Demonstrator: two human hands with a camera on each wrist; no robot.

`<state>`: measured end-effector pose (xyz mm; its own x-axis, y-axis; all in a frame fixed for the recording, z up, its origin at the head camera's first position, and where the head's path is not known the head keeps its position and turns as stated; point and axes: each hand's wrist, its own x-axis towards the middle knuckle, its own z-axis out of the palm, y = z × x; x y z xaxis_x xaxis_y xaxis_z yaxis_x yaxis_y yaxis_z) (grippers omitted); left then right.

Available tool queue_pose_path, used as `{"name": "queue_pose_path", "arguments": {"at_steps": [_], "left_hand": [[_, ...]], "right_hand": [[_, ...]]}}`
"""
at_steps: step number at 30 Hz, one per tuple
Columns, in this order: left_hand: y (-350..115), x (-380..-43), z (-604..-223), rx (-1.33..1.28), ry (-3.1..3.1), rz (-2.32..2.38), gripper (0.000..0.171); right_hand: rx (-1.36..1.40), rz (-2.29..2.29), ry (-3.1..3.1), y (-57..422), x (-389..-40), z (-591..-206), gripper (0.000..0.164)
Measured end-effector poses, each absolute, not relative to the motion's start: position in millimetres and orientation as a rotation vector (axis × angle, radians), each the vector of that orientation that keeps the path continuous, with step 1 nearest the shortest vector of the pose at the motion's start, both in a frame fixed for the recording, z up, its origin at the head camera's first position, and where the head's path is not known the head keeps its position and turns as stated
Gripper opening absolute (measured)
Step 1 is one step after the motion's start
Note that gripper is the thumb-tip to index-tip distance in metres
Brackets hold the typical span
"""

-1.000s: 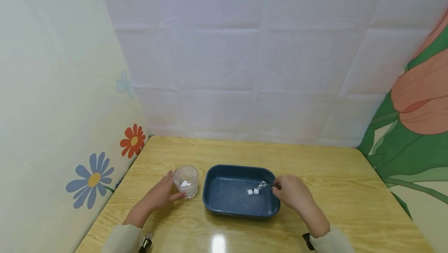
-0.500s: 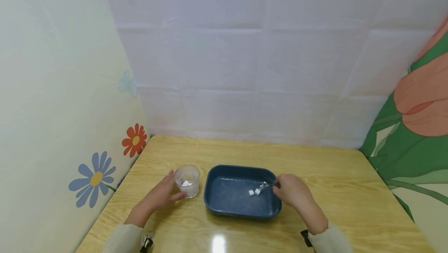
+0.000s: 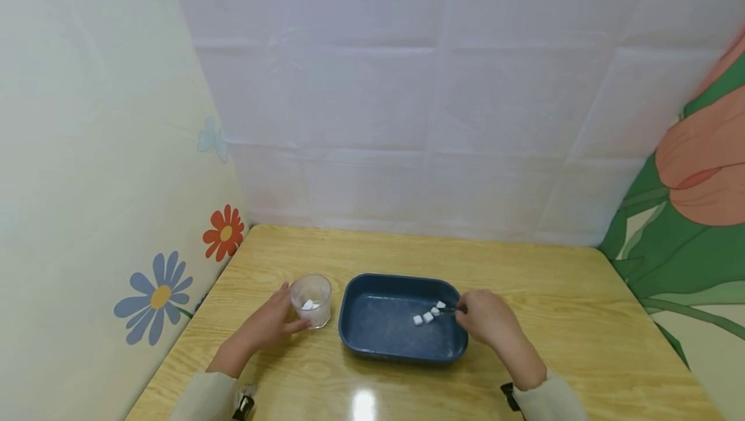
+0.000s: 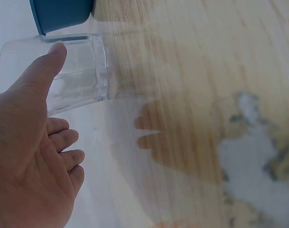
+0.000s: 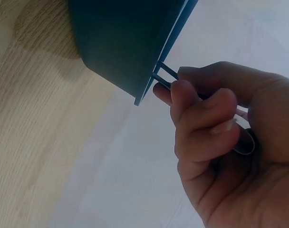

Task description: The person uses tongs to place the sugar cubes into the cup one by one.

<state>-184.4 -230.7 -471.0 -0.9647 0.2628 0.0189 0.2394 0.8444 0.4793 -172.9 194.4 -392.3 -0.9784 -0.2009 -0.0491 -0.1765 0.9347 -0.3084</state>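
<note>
In the head view, a clear glass (image 3: 312,311) with white cubes (image 3: 307,304) inside stands on the table's left. My left hand (image 3: 268,325) holds it at the side; in the left wrist view the thumb (image 4: 56,53) lies along its wall and the other fingertips show beneath. My right hand (image 3: 490,319) grips dark tweezers (image 3: 451,309) over the right rim of a dark blue tray (image 3: 372,351). Their two prongs (image 5: 167,71) pass over that rim in the right wrist view. Several white cubes (image 3: 428,317) lie in the tray's right half, close to the tweezer tips.
The wood-grain table (image 3: 541,279) reaches back to a white cloth (image 3: 384,117). Flower-printed walls stand on both sides, with a blue flower (image 3: 158,298) at left and a large pink one (image 3: 698,169) at right. The glass stands just left of the tray.
The tweezer tips have drawn slightly to the right, and the white cubes that they covered now show more plainly. The left hand has stayed at the glass.
</note>
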Motion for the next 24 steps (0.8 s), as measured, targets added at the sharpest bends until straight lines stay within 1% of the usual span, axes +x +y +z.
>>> {"name": "queue_pose_path", "arguments": {"at_steps": [9, 24], "left_hand": [[-229, -183, -469, 0.364, 2.948, 0.768, 0.091], [-230, -183, -468, 0.373, 2.950, 0.768, 0.091]], "right_hand": [[-0.313, -0.505, 3.026, 193, -171, -389, 0.010], [-0.330, -0.563, 3.041, 188, -171, -381, 0.012]]}}
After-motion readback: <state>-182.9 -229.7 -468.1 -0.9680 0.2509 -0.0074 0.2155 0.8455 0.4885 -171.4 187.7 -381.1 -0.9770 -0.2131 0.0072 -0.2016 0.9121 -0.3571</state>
